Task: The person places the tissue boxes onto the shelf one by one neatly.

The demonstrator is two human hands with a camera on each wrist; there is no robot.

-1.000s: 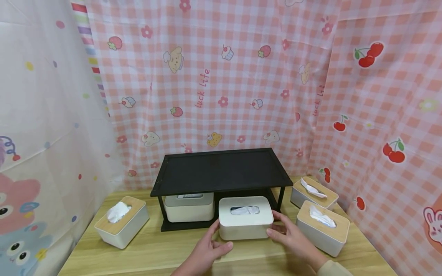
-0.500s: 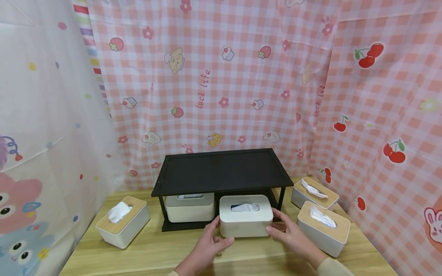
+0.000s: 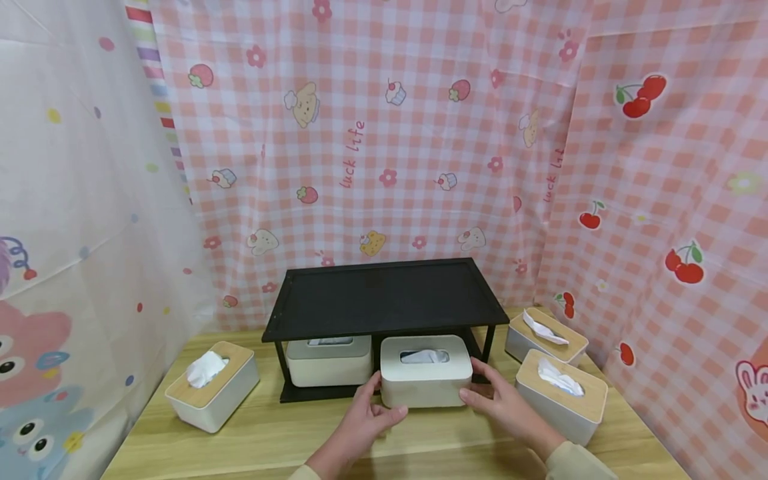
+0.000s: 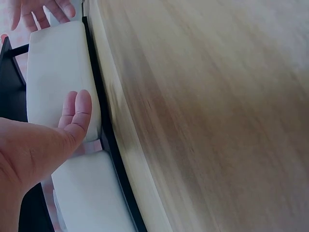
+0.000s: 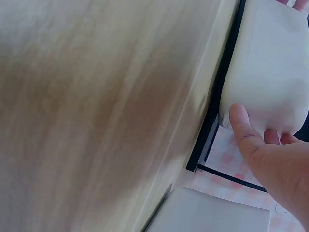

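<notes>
A cream-white tissue box (image 3: pixel 426 392) with a tissue in its oval slot stands between my hands, at the front of the lower level of a black two-tier shelf (image 3: pixel 387 300). My left hand (image 3: pixel 366 423) holds its left side, fingers along the side and thumb before the front. At the right end my right hand (image 3: pixel 504 403) grips the front corner, thumb on the front and fingers round the side. The left wrist view shows the box (image 4: pixel 60 72) over the shelf's black edge. A second white tissue box (image 3: pixel 329 363) sits on the shelf's left half.
A tissue box with a wooden lid (image 3: pixel 213 385) stands on the table (image 3: pixel 270 443) at the left. Two more wood-lidded boxes, a front one (image 3: pixel 561 400) and a rear one (image 3: pixel 546 333), are right of the shelf, close to my right hand. Patterned curtains (image 3: pixel 390 133) hang behind.
The white tissue box has moved a little away from me, further in under the shelf's top, with both hands following it. The other boxes stay in place.
</notes>
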